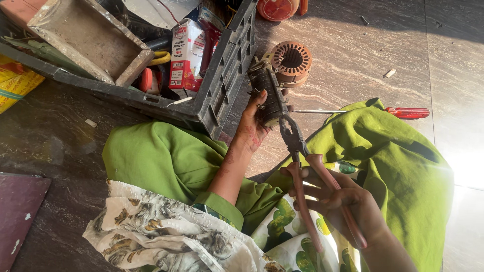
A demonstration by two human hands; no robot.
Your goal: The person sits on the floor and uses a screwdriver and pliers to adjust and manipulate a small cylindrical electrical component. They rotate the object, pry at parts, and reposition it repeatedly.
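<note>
My left hand [253,122] grips a dark, ribbed motor part [267,88] and holds it up above the stone floor. My right hand [339,200] holds a pair of pliers [298,151] by its two reddish handles. The pliers' jaws touch the lower end of the motor part. I sit on the floor with my knees in green cloth to either side.
A copper-wound stator ring [291,61] lies on the floor just beyond the motor part. A red-handled screwdriver [403,112] lies to the right. A dark plastic crate [222,85] with boxes, a metal tray and tools stands at the upper left.
</note>
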